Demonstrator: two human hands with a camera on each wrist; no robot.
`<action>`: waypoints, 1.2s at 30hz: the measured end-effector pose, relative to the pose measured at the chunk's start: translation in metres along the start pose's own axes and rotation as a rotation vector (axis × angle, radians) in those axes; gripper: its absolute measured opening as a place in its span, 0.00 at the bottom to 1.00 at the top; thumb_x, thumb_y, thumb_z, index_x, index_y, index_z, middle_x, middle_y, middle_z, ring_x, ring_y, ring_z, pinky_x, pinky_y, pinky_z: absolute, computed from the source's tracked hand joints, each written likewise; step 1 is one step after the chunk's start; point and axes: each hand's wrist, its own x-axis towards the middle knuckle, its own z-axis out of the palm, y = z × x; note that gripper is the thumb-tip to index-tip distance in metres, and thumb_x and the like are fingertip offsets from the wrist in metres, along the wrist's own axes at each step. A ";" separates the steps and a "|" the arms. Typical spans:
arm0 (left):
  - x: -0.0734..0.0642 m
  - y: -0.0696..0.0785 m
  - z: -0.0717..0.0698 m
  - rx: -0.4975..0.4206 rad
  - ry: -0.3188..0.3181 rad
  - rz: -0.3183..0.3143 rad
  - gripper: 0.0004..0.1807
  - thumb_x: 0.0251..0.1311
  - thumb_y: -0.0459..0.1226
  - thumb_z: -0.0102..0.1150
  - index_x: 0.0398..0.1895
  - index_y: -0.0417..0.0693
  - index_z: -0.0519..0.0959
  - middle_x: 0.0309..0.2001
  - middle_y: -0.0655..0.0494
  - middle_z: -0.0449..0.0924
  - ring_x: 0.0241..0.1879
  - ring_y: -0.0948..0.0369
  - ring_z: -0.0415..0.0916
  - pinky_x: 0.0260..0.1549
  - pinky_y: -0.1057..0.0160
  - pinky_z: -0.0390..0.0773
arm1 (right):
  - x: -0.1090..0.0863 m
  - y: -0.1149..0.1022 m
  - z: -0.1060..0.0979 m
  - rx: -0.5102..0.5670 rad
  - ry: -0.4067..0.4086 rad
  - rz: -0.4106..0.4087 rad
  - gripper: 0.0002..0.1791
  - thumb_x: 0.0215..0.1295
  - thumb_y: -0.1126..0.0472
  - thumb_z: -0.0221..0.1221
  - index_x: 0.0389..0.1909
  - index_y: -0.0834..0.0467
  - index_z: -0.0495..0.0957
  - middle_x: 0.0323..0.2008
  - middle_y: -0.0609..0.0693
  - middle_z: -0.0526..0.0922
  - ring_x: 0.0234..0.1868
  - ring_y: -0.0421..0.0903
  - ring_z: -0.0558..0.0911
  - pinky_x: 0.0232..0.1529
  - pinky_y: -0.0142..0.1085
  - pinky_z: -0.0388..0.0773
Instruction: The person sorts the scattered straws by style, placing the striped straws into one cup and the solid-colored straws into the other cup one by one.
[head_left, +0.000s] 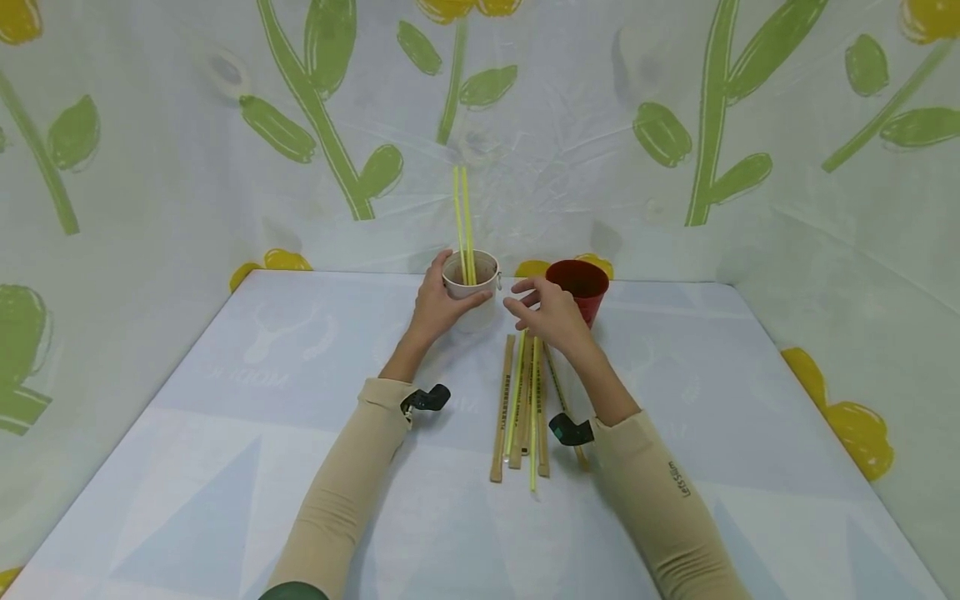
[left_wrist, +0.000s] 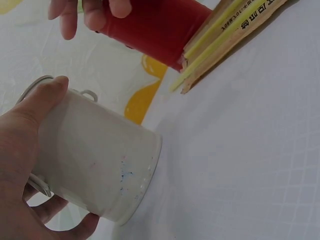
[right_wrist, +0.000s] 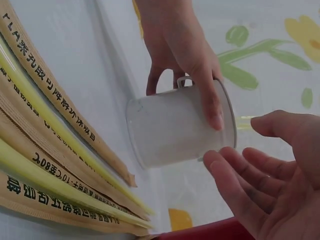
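From the head view, my left hand [head_left: 438, 304] is wrapped around the white cup [head_left: 471, 287], thumb on the near side and fingers round the far side, so the cup is held firm on the table [head_left: 225, 433]. Two yellow straws [head_left: 463, 221] stand upright inside it. My right hand [head_left: 547, 317] hangs just beside the cup with fingers loosely spread and nothing in them. Under that hand and toward me lies the pile of straws [head_left: 525, 400], some bare yellow, some in brown paper sleeves. The red cup [head_left: 577, 287] stands just behind the right hand.

In the left wrist view, the left hand's thumb [left_wrist: 42, 97] presses the white cup [left_wrist: 100, 160] near its rim. Beyond the grip I see the red cup [left_wrist: 155, 27] and the ends of the pile [left_wrist: 225, 37], almost touching it.

In the right wrist view, the right hand [right_wrist: 270, 185] is open, palm turned toward the white cup [right_wrist: 175, 125], apart from it. The left hand [right_wrist: 182, 45] clasps the cup from above. The pile [right_wrist: 55, 165] lies off to the side of my palm.

I judge I am between straws: the cup is steadied and the free hand has nothing. The next move calls for dropping the right hand onto the pile, pinching a single yellow straw clear of the sleeved ones, then tipping it upright over the cup mouth.
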 end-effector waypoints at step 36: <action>0.000 0.000 0.000 0.003 0.000 0.003 0.55 0.48 0.53 0.74 0.76 0.52 0.52 0.70 0.47 0.63 0.68 0.50 0.64 0.64 0.45 0.69 | 0.005 0.013 0.015 -0.201 -0.279 0.325 0.33 0.68 0.47 0.60 0.65 0.63 0.69 0.35 0.57 0.86 0.30 0.48 0.87 0.40 0.36 0.84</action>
